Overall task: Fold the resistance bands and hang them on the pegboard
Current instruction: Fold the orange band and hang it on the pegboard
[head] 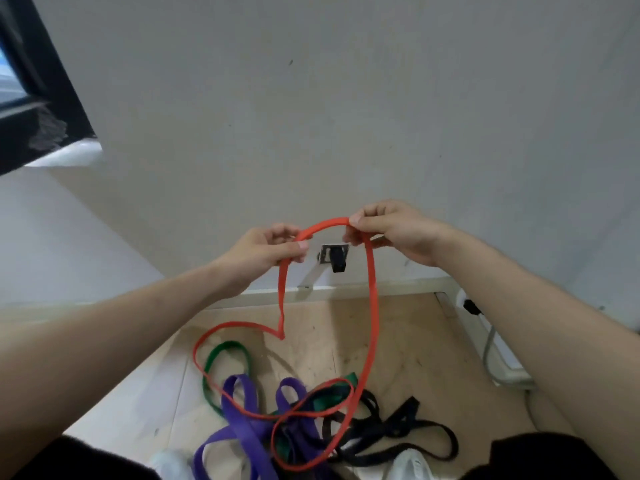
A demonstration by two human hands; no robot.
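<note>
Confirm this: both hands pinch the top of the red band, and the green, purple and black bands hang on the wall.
Wrong on one point. The head view shows the green band, purple band and black band heaped on the floor, not hanging on the wall. The left hand and right hand do pinch the top of the red band.

light: soft, even | shadows: faint | edges: wide-angle bowed | focus: slightly soft

The pale wooden floor carries a tangled heap toward its near edge: a green band, a purple band and a black band, overlapping. The lower loops of a red band rest across them. A white power strip lies along the right edge.
</note>
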